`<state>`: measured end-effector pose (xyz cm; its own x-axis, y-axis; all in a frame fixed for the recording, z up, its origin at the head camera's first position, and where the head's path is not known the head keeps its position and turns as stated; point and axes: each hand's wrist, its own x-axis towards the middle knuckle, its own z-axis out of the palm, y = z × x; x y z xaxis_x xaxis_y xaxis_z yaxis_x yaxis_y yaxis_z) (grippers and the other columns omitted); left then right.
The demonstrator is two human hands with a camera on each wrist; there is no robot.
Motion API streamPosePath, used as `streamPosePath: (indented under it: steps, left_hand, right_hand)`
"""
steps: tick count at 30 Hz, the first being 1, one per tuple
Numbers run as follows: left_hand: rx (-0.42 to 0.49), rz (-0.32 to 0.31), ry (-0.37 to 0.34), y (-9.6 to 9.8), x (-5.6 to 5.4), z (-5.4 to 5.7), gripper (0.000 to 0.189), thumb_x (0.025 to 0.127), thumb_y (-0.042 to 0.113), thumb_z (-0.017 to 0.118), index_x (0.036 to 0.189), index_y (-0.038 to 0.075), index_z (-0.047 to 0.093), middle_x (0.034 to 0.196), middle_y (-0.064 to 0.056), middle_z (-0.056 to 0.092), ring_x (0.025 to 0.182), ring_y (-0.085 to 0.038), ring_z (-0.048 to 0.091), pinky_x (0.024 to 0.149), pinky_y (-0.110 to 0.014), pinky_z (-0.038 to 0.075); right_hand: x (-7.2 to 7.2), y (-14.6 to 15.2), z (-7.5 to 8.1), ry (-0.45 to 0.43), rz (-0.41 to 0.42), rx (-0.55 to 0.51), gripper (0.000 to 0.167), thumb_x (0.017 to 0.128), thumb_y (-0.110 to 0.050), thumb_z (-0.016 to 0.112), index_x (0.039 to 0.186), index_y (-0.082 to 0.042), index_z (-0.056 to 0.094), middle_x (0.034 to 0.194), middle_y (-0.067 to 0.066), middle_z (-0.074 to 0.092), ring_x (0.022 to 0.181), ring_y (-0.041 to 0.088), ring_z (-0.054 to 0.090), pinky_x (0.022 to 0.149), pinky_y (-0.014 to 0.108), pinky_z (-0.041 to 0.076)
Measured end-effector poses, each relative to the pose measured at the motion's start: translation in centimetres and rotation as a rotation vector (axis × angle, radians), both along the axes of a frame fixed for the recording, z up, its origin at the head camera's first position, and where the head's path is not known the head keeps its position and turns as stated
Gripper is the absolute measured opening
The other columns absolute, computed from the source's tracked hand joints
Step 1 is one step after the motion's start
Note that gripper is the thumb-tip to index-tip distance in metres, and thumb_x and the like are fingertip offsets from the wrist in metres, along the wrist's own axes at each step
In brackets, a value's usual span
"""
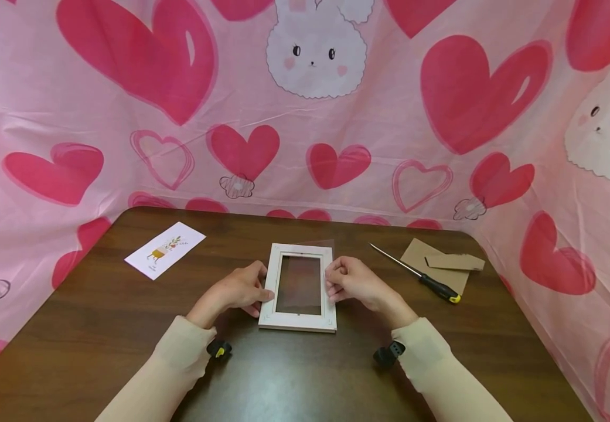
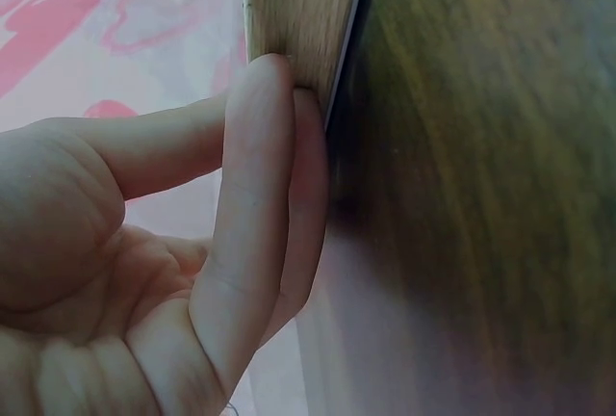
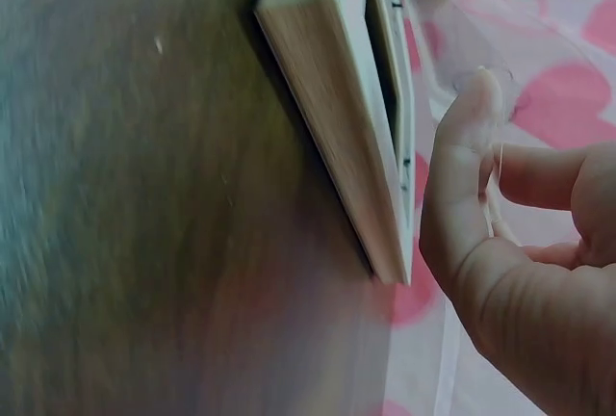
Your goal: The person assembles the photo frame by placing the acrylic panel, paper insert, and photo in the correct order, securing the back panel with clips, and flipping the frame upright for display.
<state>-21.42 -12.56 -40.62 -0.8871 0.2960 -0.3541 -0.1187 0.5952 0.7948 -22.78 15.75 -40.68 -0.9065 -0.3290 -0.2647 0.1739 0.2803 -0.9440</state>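
White rectangular paper card with printed plant picture (image 1: 164,251): I see tiny lettering, but I cannot read it.
White rectangular wooden frame (image 1: 310,322): faint corner marks, which I cannot read.
Flat brown cardboard strip (image 1: 455,262): small dark mark, for me not readable.

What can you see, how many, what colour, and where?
Picture frame: one, white, middle of table
Clear sheet: one, colourless, over the frame
Card: one, white, table's left
Screwdriver: one, black and yellow handle, table's right
Board: one, brown, table's right
Strip: one, brown, on the board
Table: one, dark brown, underneath
Backdrop: pink, around the table
Sleeves: two, cream, arms
Wrist devices: two, black, wrists
Left hand: one, gripping frame
Right hand: one, pinching sheet
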Motion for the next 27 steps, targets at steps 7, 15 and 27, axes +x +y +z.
streamPosePath:
  steps: [7, 15, 27]
  left_hand:
    - [0.001, -0.011, 0.004, -0.1, 0.0, 0.1, 0.046, 0.097, 0.008, 0.077, 0.133, 0.001, 0.050, 0.099, -0.018, 0.060, 0.071, -0.024, 0.070, 0.062, -0.034, 0.063]
    - [0.004, -0.012, -0.001, -0.1, 0.0, 0.2, 0.045, 0.097, 0.007, 0.077, 0.132, 0.001, 0.050, 0.098, -0.018, 0.060, 0.071, -0.024, 0.069, 0.062, -0.033, 0.063]
    - [0.005, -0.007, 0.001, -0.1, -0.1, 0.1, 0.047, 0.097, 0.007, 0.077, 0.133, 0.000, 0.049, 0.099, -0.018, 0.061, 0.070, -0.024, 0.069, 0.062, -0.034, 0.063]
  right_hand:
    - [0.2, -1.2, -0.2, -0.017, 0.034, -0.020, 0.016, 0.108, -0.001, 0.055, 0.118, 0.010, 0.050, 0.085, 0.011, 0.059, 0.069, 0.016, 0.064, 0.067, 0.029, 0.063]
    - [0.5, -2.0, -0.4, -0.011, 0.038, -0.013, 0.012, 0.108, -0.001, 0.055, 0.113, 0.009, 0.051, 0.082, 0.010, 0.058, 0.061, 0.015, 0.064, 0.064, 0.033, 0.064]
    - [1.2, -3.1, -0.3, 0.125, -0.006, 0.302, 0.016, 0.102, -0.010, 0.062, 0.093, 0.003, 0.062, 0.056, 0.011, 0.063, 0.041, 0.015, 0.062, 0.047, 0.034, 0.059]
